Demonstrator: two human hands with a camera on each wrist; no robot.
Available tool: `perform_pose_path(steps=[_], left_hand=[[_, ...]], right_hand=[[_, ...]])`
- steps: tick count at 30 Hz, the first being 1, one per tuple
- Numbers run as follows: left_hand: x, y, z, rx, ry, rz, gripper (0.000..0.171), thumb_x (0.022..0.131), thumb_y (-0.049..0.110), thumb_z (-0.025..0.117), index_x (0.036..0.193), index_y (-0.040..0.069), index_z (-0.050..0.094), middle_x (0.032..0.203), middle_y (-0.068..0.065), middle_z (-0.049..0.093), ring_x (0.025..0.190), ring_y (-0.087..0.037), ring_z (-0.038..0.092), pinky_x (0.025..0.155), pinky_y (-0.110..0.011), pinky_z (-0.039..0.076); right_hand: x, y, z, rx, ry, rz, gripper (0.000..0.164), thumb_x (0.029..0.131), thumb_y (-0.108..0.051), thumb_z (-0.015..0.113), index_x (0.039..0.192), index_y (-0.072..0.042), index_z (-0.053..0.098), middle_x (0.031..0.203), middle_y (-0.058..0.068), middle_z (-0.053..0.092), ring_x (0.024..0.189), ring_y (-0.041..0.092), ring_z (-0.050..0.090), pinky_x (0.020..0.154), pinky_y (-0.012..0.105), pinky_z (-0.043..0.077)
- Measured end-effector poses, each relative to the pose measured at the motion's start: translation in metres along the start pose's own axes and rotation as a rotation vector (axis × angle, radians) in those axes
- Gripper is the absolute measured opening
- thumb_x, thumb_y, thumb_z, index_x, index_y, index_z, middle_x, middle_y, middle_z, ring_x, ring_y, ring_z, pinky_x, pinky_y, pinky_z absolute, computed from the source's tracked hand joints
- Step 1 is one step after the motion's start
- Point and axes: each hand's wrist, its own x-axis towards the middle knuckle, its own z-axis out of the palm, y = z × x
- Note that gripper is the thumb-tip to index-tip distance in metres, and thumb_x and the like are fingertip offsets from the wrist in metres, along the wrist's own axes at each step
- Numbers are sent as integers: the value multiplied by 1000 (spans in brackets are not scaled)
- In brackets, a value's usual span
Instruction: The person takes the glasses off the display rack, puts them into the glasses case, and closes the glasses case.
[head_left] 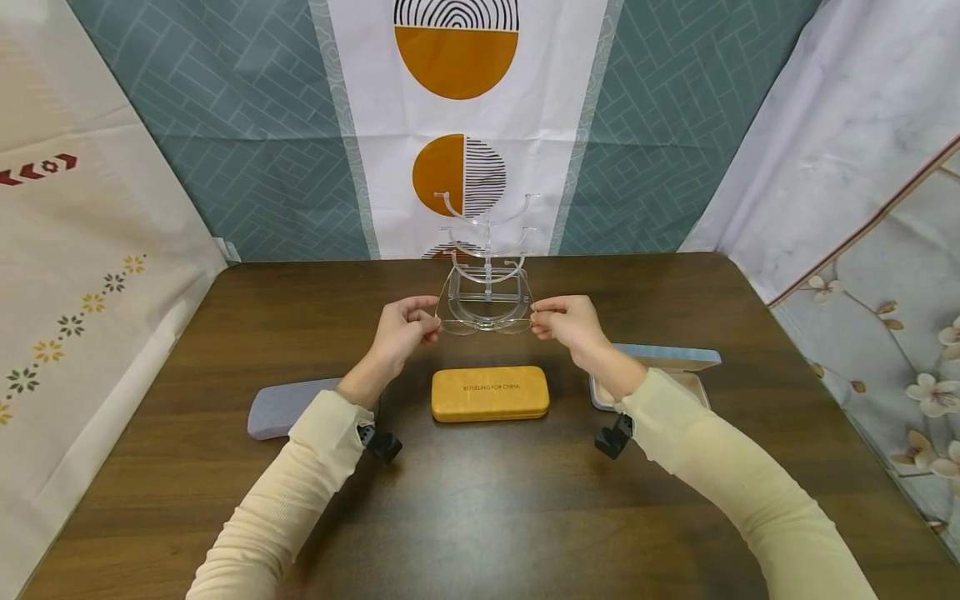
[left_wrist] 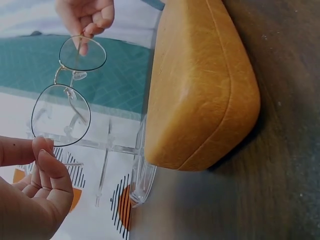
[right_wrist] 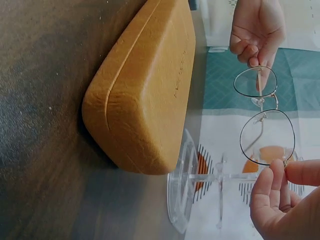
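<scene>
A pair of thin round-rimmed eyeglasses (head_left: 486, 325) is held up in front of a clear display stand (head_left: 488, 271), its temples unfolded and pointing back toward the stand. My left hand (head_left: 405, 329) pinches the left end near the hinge between thumb and fingers. At the opposite end, my right hand (head_left: 572, 323) pinches the frame the same way. Both wrist views show the lenses (left_wrist: 61, 115) with dark upper rims and a gold bridge. On the table, nearer me than the glasses, lies a closed yellow glasses case (head_left: 490, 394) with printed lettering.
A grey-blue glasses case (head_left: 288, 407) lies to the left, partly behind the left forearm. To the right, a light-blue case (head_left: 671, 358) stands with its lid raised, partly covered by the right arm. Patterned cloth (head_left: 262, 125) hangs behind the table (head_left: 480, 517).
</scene>
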Motion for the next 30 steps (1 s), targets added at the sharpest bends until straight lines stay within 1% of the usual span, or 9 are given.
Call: perform_pose_path(steps=[2, 4, 7, 10, 13, 14, 17, 22, 30], left_hand=[[-2, 0, 0, -6, 1, -1, 36, 85, -7, 55, 121, -7, 52, 70, -7, 61, 53, -9, 55, 55, -23, 48], [-4, -1, 1, -9, 2, -1, 36, 85, -8, 55, 120, -8, 52, 67, -4, 60, 52, -9, 54, 54, -22, 48], [-7, -2, 2, -8, 6, 3, 35, 85, -8, 55, 120, -8, 52, 66, -4, 60, 52, -8, 54, 53, -20, 47], [-11, -4, 2, -2, -1, 17, 34, 85, -7, 55, 119, -8, 53, 68, -7, 61, 53, -9, 54, 53, -20, 46], [-16, -7, 2, -16, -25, 45, 31, 84, -6, 56, 115, -8, 55, 69, -8, 61, 55, -11, 55, 54, -21, 47], [-18, -8, 2, -31, -33, 60, 29, 84, -7, 55, 113, -9, 55, 68, -9, 62, 54, -12, 55, 53, -22, 47], [-22, -8, 2, -50, -46, 71, 27, 83, -7, 56, 110, -10, 56, 68, -7, 61, 54, -13, 55, 53, -22, 47], [-23, -9, 3, -23, -41, 23, 28, 84, -7, 55, 112, -8, 56, 68, -5, 61, 54, -11, 54, 53, -20, 46], [-24, -10, 3, -31, -66, 5, 27, 84, -9, 54, 110, -13, 56, 69, -6, 60, 54, -10, 54, 52, -19, 46]], right_hand=[[-2, 1, 1, -2, 4, 2, 28, 87, 3, 54, 114, 12, 56, 107, 30, 57, 65, 11, 60, 75, 35, 52], [-3, 2, 1, -9, 6, 0, 27, 88, 3, 54, 113, 11, 57, 108, 31, 56, 65, 10, 59, 72, 31, 52], [-6, 4, 1, -14, 7, -11, 26, 88, 2, 54, 112, 11, 57, 107, 32, 56, 64, 10, 60, 66, 26, 52], [-9, 6, 0, -10, 6, -25, 26, 88, 2, 54, 112, 12, 57, 103, 31, 58, 66, 13, 61, 66, 27, 53], [-11, 8, -1, -6, 6, -32, 26, 88, 1, 54, 111, 11, 58, 98, 27, 60, 68, 17, 63, 68, 30, 53], [-12, 9, -1, -7, 3, -31, 26, 88, 1, 54, 112, 11, 58, 98, 27, 61, 69, 18, 63, 69, 30, 53], [-14, 11, -1, -7, -9, -29, 26, 88, 2, 54, 112, 11, 58, 99, 28, 60, 69, 17, 63, 68, 29, 53], [-16, 13, -1, 1, -18, -30, 26, 88, 2, 54, 112, 12, 57, 103, 31, 58, 64, 10, 60, 64, 24, 52], [-20, 15, -1, 4, -31, -33, 27, 88, 3, 53, 113, 13, 56, 104, 32, 57, 65, 10, 60, 68, 29, 52]])
